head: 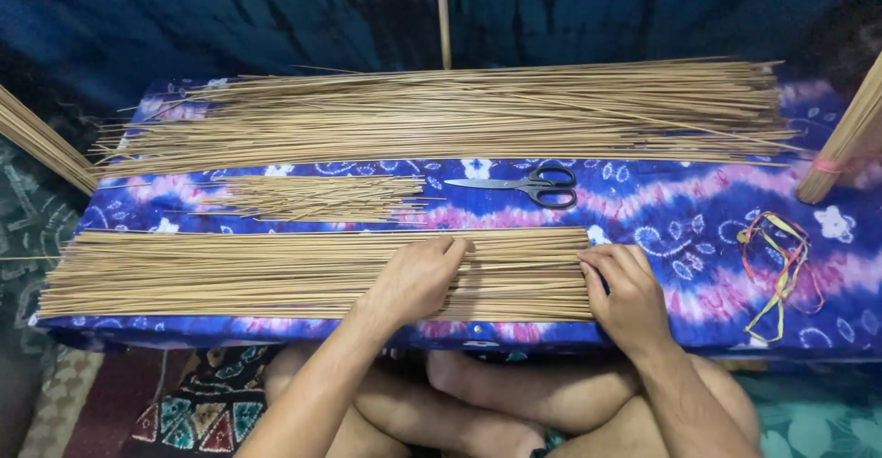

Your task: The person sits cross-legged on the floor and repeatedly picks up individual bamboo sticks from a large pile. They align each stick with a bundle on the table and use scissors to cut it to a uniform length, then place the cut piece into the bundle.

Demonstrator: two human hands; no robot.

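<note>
Left hand [418, 276] lying flat, fingers spread, pinning near stick bundle [276, 274] on worktop [698, 210]; right hand [625, 293], fingers curled, butting bundle ends to square them.

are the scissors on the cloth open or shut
Shut. The black-handled scissors lie flat on the patterned cloth, blades together in one point, the two handle loops side by side, apart from both hands.
</note>
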